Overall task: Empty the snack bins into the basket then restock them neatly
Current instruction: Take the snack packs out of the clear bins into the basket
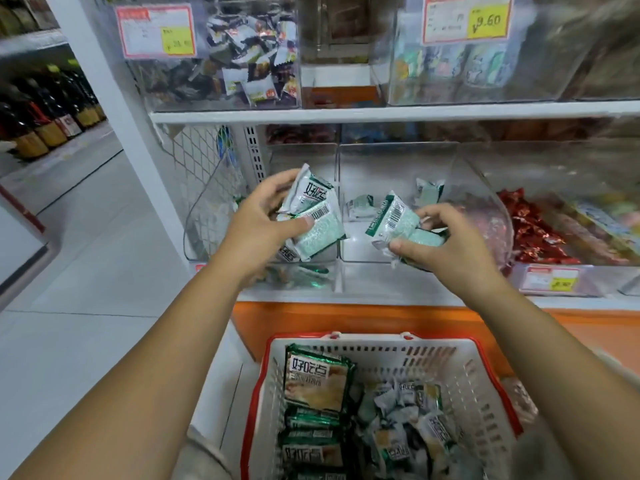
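Took the clear bin (398,168) as reference. Noted left hand (256,230) gripping a stack of green-white packets (311,209) just left of the bin, over the neighbouring compartment. Noted right hand (446,244) clutching a second bunch (391,220) at the bin's front opening. Saw loose packets (429,190) lying inside the bin. Found white basket (485,382) below and in front of the bin, holding more packets (315,375). Logged red-wrapped snacks (533,230) right of the bin.
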Demonstrator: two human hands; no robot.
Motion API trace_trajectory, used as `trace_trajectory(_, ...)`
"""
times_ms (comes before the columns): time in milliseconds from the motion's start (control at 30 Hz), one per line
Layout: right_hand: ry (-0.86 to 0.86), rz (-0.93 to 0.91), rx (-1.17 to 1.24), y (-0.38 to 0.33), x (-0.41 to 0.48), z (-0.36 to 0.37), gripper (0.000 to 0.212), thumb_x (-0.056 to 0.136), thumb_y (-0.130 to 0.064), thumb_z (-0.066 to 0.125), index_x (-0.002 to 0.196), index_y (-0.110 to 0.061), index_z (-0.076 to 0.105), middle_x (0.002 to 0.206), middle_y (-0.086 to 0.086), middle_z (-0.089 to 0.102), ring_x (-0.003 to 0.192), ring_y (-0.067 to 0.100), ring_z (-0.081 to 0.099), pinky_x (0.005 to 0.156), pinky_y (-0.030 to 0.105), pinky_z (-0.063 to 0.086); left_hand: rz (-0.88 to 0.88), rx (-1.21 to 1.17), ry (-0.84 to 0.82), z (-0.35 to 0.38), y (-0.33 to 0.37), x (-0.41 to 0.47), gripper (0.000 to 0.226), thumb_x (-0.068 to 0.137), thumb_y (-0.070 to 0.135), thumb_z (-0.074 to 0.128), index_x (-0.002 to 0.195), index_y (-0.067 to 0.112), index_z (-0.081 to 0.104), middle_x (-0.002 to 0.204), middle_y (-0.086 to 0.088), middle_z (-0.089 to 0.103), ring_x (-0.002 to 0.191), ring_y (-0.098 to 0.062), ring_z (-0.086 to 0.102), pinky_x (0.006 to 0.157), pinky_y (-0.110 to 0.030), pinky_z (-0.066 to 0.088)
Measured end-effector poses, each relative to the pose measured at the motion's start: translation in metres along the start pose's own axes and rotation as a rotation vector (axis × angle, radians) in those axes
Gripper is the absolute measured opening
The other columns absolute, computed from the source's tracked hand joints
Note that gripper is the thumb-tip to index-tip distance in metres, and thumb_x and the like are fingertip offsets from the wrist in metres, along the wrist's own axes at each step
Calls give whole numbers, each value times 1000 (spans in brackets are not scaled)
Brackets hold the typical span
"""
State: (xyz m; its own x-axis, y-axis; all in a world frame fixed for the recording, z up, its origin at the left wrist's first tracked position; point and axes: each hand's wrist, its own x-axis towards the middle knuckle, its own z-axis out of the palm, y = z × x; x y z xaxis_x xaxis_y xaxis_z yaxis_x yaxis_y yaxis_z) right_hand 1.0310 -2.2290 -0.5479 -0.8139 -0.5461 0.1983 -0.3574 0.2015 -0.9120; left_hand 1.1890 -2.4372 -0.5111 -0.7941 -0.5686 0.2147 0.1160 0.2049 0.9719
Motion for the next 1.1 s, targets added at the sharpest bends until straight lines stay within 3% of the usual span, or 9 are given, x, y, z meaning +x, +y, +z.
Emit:
trace_trajectory(133, -73, 87, -65, 26, -45, -10, 41, 64, -38, 86, 92, -39, 56, 103, 1, 48, 94, 26, 58, 78, 41, 56, -76, -10, -102, 29, -20, -47, 64, 79, -4, 75, 115, 46, 59, 123, 17, 65, 117, -3, 60, 96, -32, 52)
trace_trajectory(233, -100, 223, -154, 69, -79, -12, 40, 65, -40, 86, 88, -37, 53, 95, -4, 48, 86, 19, 51, 73, 38, 50, -231, 122, -235, 63, -63, -75, 62, 81, 6, 77, 116, 51, 54, 124, 29, 53, 121, 7, 46, 101, -31, 45)
trace_trajectory(433, -228, 802, -266, 169, -160, -2, 45, 72, -37, 83, 101, -22, 51, 89, 2, 67, 70, 13, 62, 56, 26, 47, -599, 254, -394, 127, -172, -143, 73, 82, 10, 76, 143, 34, 43, 151, -1, 40, 121, -13, 48, 83, -23, 44)
trace_trajectory(567, -200, 946, -180, 206, -194, 12, 47, 78, -28, 79, 117, -19, 55, 109, 12, 67, 77, 22, 66, 63, 35, 56, -741, 195, -477, 146, -212, -180, 80, 86, 15, 75, 151, 31, 31, 157, 2, 33, 140, -20, 37, 96, -28, 41)
trace_trajectory(667, -210, 914, -165, 205, -196, 12, 57, 89, -18, 68, 141, -18, 44, 119, 18, 61, 71, 27, 63, 56, 35, 52, -777, 159, -480, 144, -222, -179, 80, 85, 17, 75, 150, 35, 31, 158, 9, 31, 146, -20, 28, 113, -36, 34)
trace_trajectory(800, -136, 811, -222, 186, -182, 7, 45, 94, -16, 61, 137, -15, 49, 102, 8, 61, 96, 36, 65, 77, 44, 54, -623, 274, -411, 131, -197, -151, 53, 93, 18, 66, 140, 34, 47, 152, 7, 42, 135, -15, 44, 99, -22, 35)
trace_trajectory(867, -79, 699, -230, 166, -169, 6, 37, 95, -22, 58, 132, -16, 53, 108, 4, 62, 105, 27, 63, 80, 33, 52, -494, 331, -362, 121, -165, -133, 43, 95, 23, 64, 134, 35, 53, 141, 10, 53, 117, -5, 56, 88, -14, 43)
trace_trajectory(967, -28, 455, -141, 113, -139, 8, 25, 96, -20, 57, 121, -21, 60, 104, -8, 63, 90, -2, 58, 66, 4, 44, -287, 365, -267, 95, -106, -103, 32, 95, 25, 62, 122, 41, 59, 117, 19, 63, 106, 6, 58, 78, -7, 45)
trace_trajectory(1100, 2, 173, 13, 33, -93, 20, 21, 93, -13, 61, 95, -34, 65, 94, -14, 68, 80, 1, 62, 65, 10, 46, -3, 425, -90, 35, -47, -61, 34, 93, 17, 63, 111, 46, 59, 110, 20, 63, 97, 6, 58, 79, -6, 45)
